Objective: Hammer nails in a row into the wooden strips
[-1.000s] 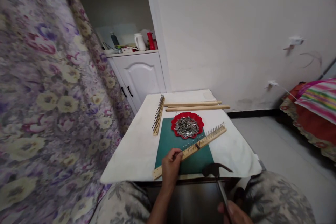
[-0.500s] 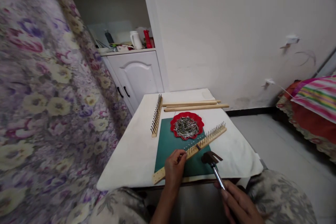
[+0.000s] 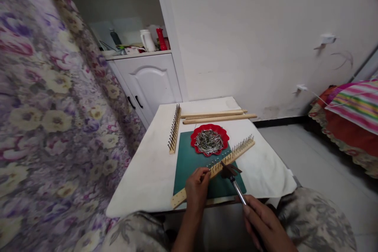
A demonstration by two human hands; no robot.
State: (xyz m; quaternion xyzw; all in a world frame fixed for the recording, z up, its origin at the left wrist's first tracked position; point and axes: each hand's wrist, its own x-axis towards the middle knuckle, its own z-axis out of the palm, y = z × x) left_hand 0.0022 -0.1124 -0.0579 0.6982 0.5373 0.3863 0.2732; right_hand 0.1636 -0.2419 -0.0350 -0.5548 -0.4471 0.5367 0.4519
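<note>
My left hand (image 3: 196, 189) rests on a wooden strip (image 3: 178, 198) lying slantwise over a green mat (image 3: 184, 153). Its thumb and fingertips are pinched together at a nail standing in the wood; the nail is mostly hidden by the fingers. From there to the far right end the strip bristles with upright nails (image 3: 242, 145), while its near left end shows only small holes. My right hand (image 3: 261, 218) grips a claw hammer (image 3: 238, 189) by its handle. The hammer's dark head is close to the strip, just right of my left fingers.
Behind the strip, a red scalloped bowl (image 3: 193, 141) holds a heap of loose nails (image 3: 209, 142). Another nail-studded strip (image 3: 175, 130) lies at the left of the white-covered table (image 3: 138, 177). Bare wooden strips (image 3: 220, 119) lie along the back. A floral curtain (image 3: 59, 126) hangs at left.
The hammer has moved left and up, its head now nearer the strip and my left hand. My left hand stays pinched at about the same spot. The camera view has shifted slightly.
</note>
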